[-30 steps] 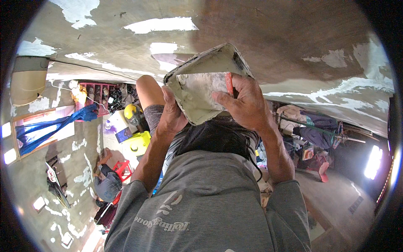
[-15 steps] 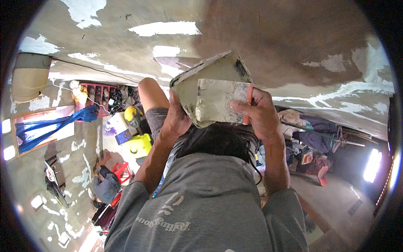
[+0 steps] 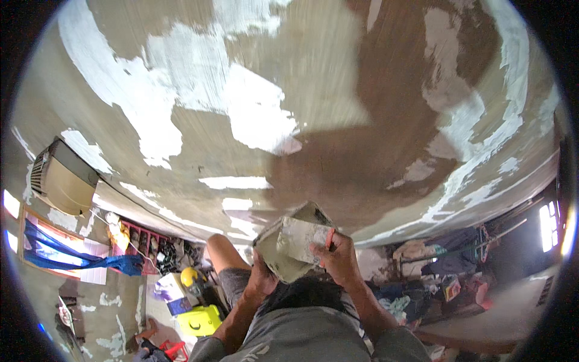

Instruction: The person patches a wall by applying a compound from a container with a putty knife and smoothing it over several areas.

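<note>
My left hand (image 3: 263, 279) grips the underside of a grey, plaster-smeared board (image 3: 278, 264) held up in front of my head. My right hand (image 3: 341, 259) is shut on a flat putty blade (image 3: 303, 233) with a reddish handle, and the blade lies against the board's upper face. Both forearms rise from the lower edge past my dark hair and grey shirt (image 3: 313, 338). Above the hands spreads a brown-grey ceiling (image 3: 374, 120) with white patches of filler (image 3: 253, 114).
A beige wall unit (image 3: 63, 181) hangs at the left, above a blue cloth (image 3: 90, 263). Below lie a red rack (image 3: 145, 242), a yellow box (image 3: 202, 320), and piled clothes and clutter (image 3: 446, 271) at the right. A bright opening (image 3: 547, 224) glows at the far right.
The view has tipped upward, so the hands and board now sit lower and smaller and far more ceiling shows. My right hand has shifted the blade across the board.
</note>
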{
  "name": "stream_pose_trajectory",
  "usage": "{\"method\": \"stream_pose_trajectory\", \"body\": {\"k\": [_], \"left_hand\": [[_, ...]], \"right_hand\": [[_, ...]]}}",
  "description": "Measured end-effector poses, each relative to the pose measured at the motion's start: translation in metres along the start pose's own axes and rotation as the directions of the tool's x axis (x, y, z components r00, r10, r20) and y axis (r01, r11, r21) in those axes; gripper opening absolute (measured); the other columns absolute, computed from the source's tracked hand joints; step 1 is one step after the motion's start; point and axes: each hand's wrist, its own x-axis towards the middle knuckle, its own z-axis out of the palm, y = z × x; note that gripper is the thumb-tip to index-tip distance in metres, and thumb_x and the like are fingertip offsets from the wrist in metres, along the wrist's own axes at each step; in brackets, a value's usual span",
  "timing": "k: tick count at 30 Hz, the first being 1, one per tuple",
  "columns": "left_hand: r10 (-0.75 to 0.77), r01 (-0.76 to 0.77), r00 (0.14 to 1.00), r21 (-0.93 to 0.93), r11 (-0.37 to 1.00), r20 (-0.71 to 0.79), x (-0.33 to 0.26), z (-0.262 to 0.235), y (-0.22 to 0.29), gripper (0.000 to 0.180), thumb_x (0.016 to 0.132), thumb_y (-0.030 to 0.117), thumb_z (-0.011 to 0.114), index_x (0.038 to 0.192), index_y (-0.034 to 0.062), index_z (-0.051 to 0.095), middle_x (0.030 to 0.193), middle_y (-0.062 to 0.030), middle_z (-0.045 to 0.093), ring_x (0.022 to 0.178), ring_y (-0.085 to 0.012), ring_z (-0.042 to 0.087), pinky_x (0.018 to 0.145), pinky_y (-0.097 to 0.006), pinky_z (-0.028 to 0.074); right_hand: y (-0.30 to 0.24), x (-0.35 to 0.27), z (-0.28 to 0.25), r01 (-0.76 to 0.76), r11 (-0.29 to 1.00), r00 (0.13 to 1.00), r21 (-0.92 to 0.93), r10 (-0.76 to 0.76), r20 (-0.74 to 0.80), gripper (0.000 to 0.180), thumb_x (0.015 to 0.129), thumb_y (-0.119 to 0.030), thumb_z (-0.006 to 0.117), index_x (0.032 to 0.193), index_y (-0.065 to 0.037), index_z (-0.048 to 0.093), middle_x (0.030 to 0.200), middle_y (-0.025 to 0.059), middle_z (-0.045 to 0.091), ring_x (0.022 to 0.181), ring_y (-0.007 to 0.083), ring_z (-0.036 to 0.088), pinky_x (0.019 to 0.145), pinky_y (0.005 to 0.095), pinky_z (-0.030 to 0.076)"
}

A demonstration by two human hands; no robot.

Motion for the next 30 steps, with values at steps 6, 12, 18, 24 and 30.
{"method": "stream_pose_trajectory", "body": {"k": [6,12,18,24,30], "left_hand": [[-0.013,0.015,0.999,-0.030,0.999,0.041,-0.006,0.000,-0.002,0.084,0.079,0.064,0.045,0.137,0.0089,0.022,0.137,-0.0114,0.034,0.124,-0.0253,0.038,0.099,-0.040,0.038],[-0.053,0.050,0.998,-0.052,0.997,-0.046,-0.015,-0.003,-0.008,0.078,0.081,0.063,0.043,0.136,0.0099,0.024,0.133,-0.0088,0.038,0.120,-0.0238,0.041,0.097,-0.039,0.039],[-0.024,0.023,1.000,-0.027,0.999,-0.013,-0.023,0.008,-0.009,0.077,0.083,0.062,0.040,0.135,0.0068,0.026,0.132,-0.0099,0.039,0.120,-0.0241,0.042,0.098,-0.041,0.038],[-0.051,0.050,0.998,-0.034,0.998,-0.033,-0.028,0.019,-0.003,0.078,0.083,0.062,0.042,0.135,0.0050,0.027,0.134,-0.0117,0.038,0.122,-0.0245,0.040,0.100,-0.041,0.036],[-0.060,0.062,0.997,-0.051,0.997,0.045,-0.025,0.021,0.000,0.081,0.081,0.063,0.044,0.136,0.0057,0.025,0.135,-0.0116,0.036,0.123,-0.0249,0.040,0.100,-0.041,0.036]], "right_hand": [[-0.003,-0.003,0.009,0.131,0.991,0.988,-0.027,-0.133,-0.082,0.027,0.075,-0.010,0.067,0.062,-0.003,0.044,0.063,0.0038,0.053,0.048,0.0085,0.048,0.044,0.0252,0.040],[-0.003,-0.009,0.012,0.099,0.993,0.986,0.061,-0.090,-0.138,0.014,0.076,-0.011,0.064,0.081,0.002,0.058,0.065,0.0025,0.055,0.050,0.0081,0.048,0.045,0.0239,0.039],[-0.004,-0.010,0.011,0.112,0.982,0.962,0.152,-0.069,-0.265,0.017,0.076,-0.012,0.064,0.072,0.001,0.055,0.061,0.0030,0.054,0.053,0.0092,0.050,0.046,0.0274,0.042],[-0.023,-0.018,0.007,0.143,0.974,0.953,0.178,-0.087,-0.290,0.016,0.078,-0.011,0.063,0.071,0.000,0.053,0.059,0.0010,0.050,0.050,0.0094,0.047,0.044,0.0267,0.039],[-0.022,-0.015,0.007,0.157,0.940,0.946,0.303,-0.055,-0.319,0.017,0.078,-0.012,0.062,0.070,-0.002,0.051,0.058,0.0002,0.048,0.048,0.0089,0.045,0.042,0.0263,0.036]]}}
